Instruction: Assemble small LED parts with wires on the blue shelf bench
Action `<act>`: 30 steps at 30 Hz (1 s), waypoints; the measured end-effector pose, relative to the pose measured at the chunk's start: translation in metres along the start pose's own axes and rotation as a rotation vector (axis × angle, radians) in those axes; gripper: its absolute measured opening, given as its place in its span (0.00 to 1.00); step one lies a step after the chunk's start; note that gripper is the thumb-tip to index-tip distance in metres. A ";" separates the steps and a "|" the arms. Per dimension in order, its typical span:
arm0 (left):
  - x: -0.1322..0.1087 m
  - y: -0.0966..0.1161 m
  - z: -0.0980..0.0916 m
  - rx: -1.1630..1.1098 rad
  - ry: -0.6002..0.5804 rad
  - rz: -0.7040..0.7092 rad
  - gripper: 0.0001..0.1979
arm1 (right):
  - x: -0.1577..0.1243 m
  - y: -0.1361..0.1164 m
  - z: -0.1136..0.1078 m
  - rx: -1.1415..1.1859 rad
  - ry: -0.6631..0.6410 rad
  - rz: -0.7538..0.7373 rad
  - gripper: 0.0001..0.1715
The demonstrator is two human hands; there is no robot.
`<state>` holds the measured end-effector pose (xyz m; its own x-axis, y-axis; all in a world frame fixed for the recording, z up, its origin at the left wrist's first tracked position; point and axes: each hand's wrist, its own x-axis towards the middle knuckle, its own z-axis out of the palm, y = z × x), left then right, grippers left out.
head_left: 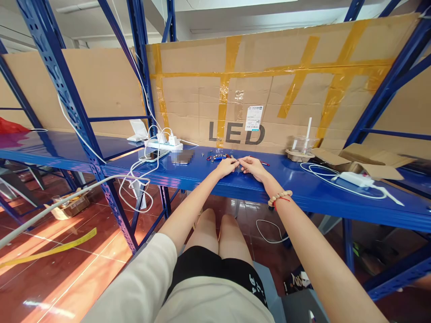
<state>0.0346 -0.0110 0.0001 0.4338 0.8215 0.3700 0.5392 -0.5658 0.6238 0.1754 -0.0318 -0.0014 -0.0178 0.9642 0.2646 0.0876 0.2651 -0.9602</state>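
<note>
Fingertips of left hand [227,167] and right hand [253,168] nearly meet at frame centre, over desk [296,181]; fingers bent, cannot tell whether they pinch anything, spot too small to read. Blue-and-red cluster of small parts [218,157] lies just beyond left hand, upper left of its knuckles; outlines blurred, no single direction readable. Slim red thing [265,163] shows just past right hand, long axis mostly crosswise, visible end pointing right and slightly down frame; remainder hidden behind hand.
</note>
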 end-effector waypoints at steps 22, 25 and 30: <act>-0.006 0.006 -0.003 -0.131 0.040 0.003 0.14 | 0.002 0.000 -0.003 0.038 -0.030 0.010 0.13; -0.006 0.006 -0.004 -0.123 0.032 0.013 0.14 | -0.001 -0.003 -0.002 0.035 -0.026 0.013 0.13; -0.004 0.004 -0.003 -0.124 0.027 0.006 0.13 | -0.003 -0.005 0.000 0.032 -0.017 0.020 0.12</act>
<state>0.0325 -0.0164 0.0034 0.4165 0.8209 0.3908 0.4431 -0.5586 0.7011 0.1753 -0.0361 0.0029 -0.0337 0.9693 0.2435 0.0563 0.2451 -0.9679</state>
